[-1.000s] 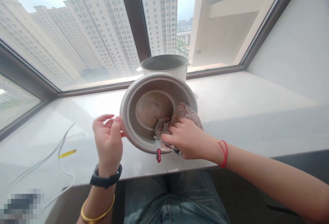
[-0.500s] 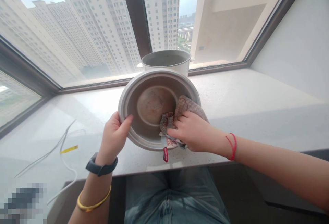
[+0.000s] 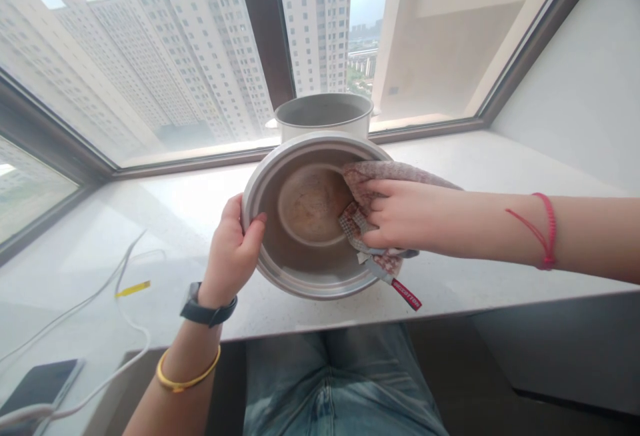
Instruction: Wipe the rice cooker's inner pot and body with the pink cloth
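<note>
A round metal pot (image 3: pixel 300 269) is tilted toward me over the front of the white windowsill counter (image 3: pixel 500 176), its stained inside bottom showing. My left hand (image 3: pixel 235 249) grips the pot's left rim, thumb inside. My right hand (image 3: pixel 400 216) presses a checked red-and-white cloth (image 3: pixel 380 173) against the pot's inner right wall; the cloth hangs over the rim, and its red tag dangles below.
A white cooker body (image 3: pixel 325 116) stands behind the pot by the window. A white cable (image 3: pixel 125 269) with a yellow tag runs along the left of the counter. A dark phone (image 3: pixel 40 386) lies at the lower left. My jeans-clad legs are under the counter edge.
My left hand went from open beside the rim to gripping it. My right hand with the cloth moved from the lower inner wall up to the right wall.
</note>
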`<action>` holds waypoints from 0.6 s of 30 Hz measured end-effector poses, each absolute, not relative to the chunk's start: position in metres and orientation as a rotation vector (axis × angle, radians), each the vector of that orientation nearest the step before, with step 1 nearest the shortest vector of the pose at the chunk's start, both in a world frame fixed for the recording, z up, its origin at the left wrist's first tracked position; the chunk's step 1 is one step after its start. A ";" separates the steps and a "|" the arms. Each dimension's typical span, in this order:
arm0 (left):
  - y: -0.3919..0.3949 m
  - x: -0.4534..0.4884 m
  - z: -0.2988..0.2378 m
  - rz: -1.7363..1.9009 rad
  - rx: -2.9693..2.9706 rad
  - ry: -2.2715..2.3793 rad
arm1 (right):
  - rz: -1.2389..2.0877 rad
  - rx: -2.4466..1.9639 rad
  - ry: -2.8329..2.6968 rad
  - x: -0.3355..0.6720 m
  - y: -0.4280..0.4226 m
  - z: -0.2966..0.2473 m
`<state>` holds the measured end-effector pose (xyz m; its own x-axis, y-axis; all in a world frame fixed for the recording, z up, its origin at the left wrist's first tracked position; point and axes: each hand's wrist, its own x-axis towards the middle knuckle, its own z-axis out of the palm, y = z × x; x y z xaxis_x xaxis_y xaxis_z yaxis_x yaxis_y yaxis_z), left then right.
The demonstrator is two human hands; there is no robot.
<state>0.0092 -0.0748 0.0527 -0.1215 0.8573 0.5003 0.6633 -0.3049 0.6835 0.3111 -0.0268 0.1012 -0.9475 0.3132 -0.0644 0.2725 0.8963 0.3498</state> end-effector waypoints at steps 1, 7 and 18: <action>-0.075 0.012 0.049 1.466 1.894 1.688 | 0.449 0.437 2.932 0.310 -0.028 0.103; -0.076 0.041 0.041 1.841 1.337 1.281 | -0.151 0.647 2.867 0.281 -0.043 0.099; -0.059 0.063 0.129 2.183 1.353 0.812 | -2.011 1.033 3.323 0.193 -0.029 0.136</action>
<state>0.0629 -0.0587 0.1292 -0.4216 0.6387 0.6437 -0.0627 -0.7287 0.6820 0.1928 -0.0290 0.1364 -0.5308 0.7331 0.4251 -0.0367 0.4813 -0.8758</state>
